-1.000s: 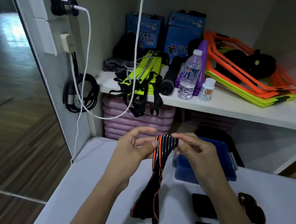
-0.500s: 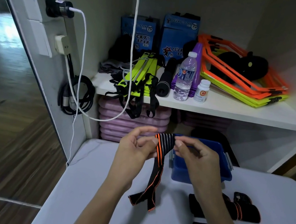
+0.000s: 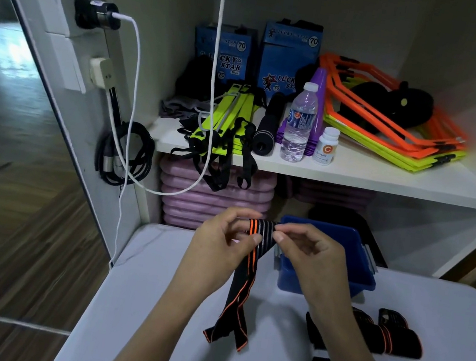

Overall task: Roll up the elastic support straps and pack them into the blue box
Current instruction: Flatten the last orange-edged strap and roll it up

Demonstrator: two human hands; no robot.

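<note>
Hanging tail of strap [image 3: 240, 292] shorter than a second ago, more wound up top, left hand [image 3: 223, 241] and right hand [image 3: 309, 253] both pinching its roll above white table [image 3: 150, 306], blue box [image 3: 351, 259] just behind

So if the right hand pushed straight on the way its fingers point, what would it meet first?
Likely the left hand: the right hand points leftward across the black-and-orange elastic strap both pinch, though depth is unclear.

gym storeroom, agility hoops [image 3: 394, 117], ladder [image 3: 227, 120]
</note>
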